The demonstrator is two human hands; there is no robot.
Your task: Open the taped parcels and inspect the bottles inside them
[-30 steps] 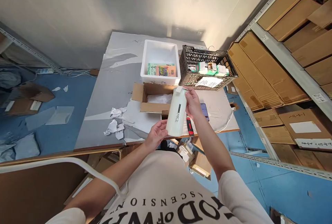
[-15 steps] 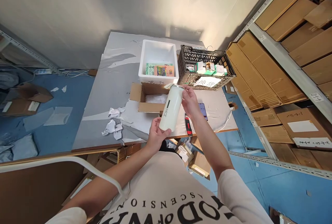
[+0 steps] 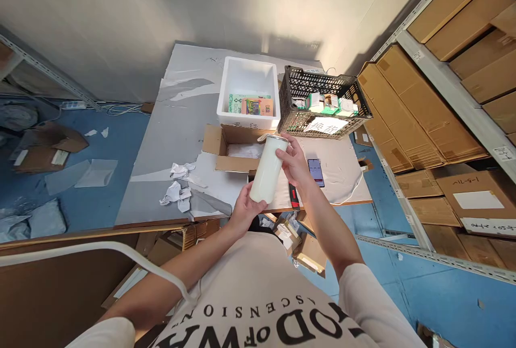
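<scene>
A white tumbler (image 3: 266, 171) with a metal rim and a pale strap at its top is held tilted over the table's front edge. My left hand (image 3: 245, 209) is closed round its bottom end. Near the rim, my right hand (image 3: 293, 161) grips the other end, thumb across the side. The side turned up to me is plain white, with no lettering showing. Just behind the tumbler stands an open cardboard box (image 3: 236, 163) with clear plastic wrap (image 3: 245, 150) inside.
A white foam bin (image 3: 227, 87) holds printed cards. Beside it, a black crate (image 3: 291, 114) carries small boxes. A phone (image 3: 316, 172) and a red-black cutter (image 3: 294, 197) lie right of the tumbler; crumpled paper (image 3: 177, 193) lies left. Shelves of cartons (image 3: 478, 197) line the right.
The tumbler has been rotated about its length, so its black lettering has gone out of sight. My right thumb now lies across its side. The view has shifted slightly.
</scene>
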